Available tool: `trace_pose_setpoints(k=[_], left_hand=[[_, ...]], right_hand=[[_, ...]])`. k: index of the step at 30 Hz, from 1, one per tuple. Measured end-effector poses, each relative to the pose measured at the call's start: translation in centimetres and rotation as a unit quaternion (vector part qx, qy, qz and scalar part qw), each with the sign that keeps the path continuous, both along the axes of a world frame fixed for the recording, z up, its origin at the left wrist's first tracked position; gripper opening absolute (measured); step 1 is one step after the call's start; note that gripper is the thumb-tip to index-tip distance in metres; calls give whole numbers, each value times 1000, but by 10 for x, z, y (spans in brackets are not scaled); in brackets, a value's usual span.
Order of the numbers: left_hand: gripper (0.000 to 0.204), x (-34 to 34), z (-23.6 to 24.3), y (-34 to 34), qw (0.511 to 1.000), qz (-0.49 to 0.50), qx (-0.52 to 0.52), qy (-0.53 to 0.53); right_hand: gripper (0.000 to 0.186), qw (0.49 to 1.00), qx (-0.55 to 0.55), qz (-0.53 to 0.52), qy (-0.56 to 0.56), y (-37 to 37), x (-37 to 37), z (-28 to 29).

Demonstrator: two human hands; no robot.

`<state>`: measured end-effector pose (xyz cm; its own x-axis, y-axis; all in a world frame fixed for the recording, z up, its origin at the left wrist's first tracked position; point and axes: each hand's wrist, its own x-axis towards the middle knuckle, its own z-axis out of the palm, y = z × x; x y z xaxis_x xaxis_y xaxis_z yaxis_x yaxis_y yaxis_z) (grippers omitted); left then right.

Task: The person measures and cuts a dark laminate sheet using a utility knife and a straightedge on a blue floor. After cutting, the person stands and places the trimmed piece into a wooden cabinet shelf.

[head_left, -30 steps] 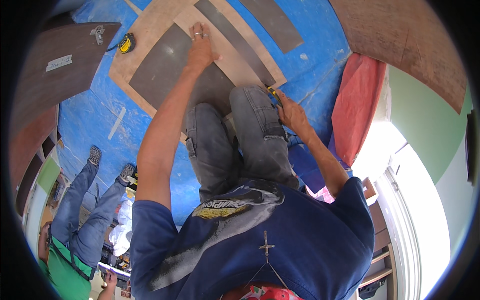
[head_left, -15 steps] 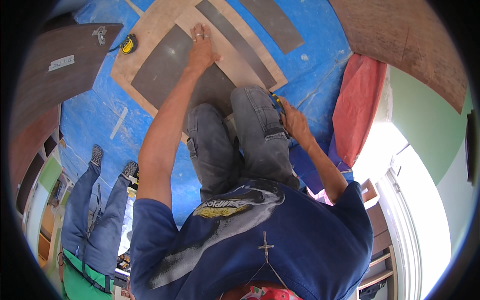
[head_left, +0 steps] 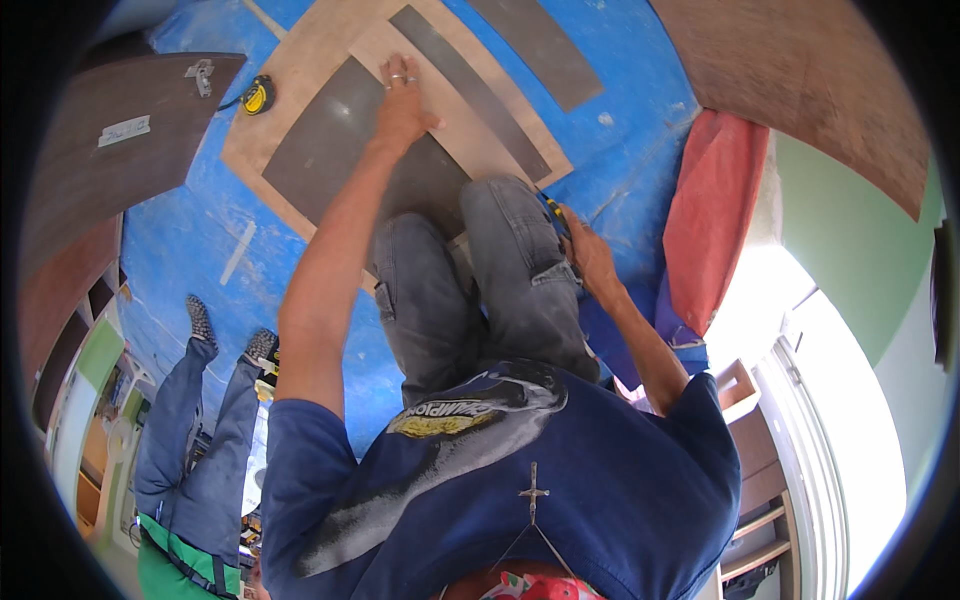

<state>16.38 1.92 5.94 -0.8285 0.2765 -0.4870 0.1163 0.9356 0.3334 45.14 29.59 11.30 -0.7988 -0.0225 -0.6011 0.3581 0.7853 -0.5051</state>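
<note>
My left hand (head_left: pixel 403 112) lies flat, fingers stretched, on a light brown wooden strip (head_left: pixel 470 120). That strip rests between a dark grey-brown sheet (head_left: pixel 330 145) and a narrow dark strip (head_left: pixel 465 85), all on a larger light wooden board (head_left: pixel 245 145). Beside my right knee, my right hand (head_left: pixel 590 255) is closed around a yellow and black utility knife (head_left: pixel 552 208). Its tip points to the near right end of the light strip; the blade is too small to make out. My knees press over the near edge of the sheet.
A blue tarp (head_left: pixel 180 245) covers the floor. A tape measure (head_left: pixel 258 95) sits left of the board, another dark strip (head_left: pixel 545 50) to its right. A dark panel (head_left: pixel 150 130) with a hinge stands left, red cloth (head_left: pixel 715 210) right. Another person's legs (head_left: pixel 190 430) are at lower left.
My right hand and the knife have shifted slightly toward me. My left hand stays flat on the strip. The other person's legs have moved a little.
</note>
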Motion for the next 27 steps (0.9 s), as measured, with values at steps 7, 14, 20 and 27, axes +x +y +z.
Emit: trace_pose_setpoints(k=[7, 14, 20, 27], left_hand=[[127, 0, 4, -1, 1000, -3, -16, -14], [129, -3, 8, 2, 999, -3, -45, -22], [113, 0, 3, 1, 1000, 16, -18, 1], [109, 2, -5, 0, 999, 22, 6, 36]], right_hand=[[62, 1000, -8, -16, -2, -3, -52, 35], [52, 969, -126, -44, 206, -77, -205, -20], [51, 969, -112, -30, 218, -123, -293, -51], [52, 958, -106, -8, 267, -133, -322, -63]])
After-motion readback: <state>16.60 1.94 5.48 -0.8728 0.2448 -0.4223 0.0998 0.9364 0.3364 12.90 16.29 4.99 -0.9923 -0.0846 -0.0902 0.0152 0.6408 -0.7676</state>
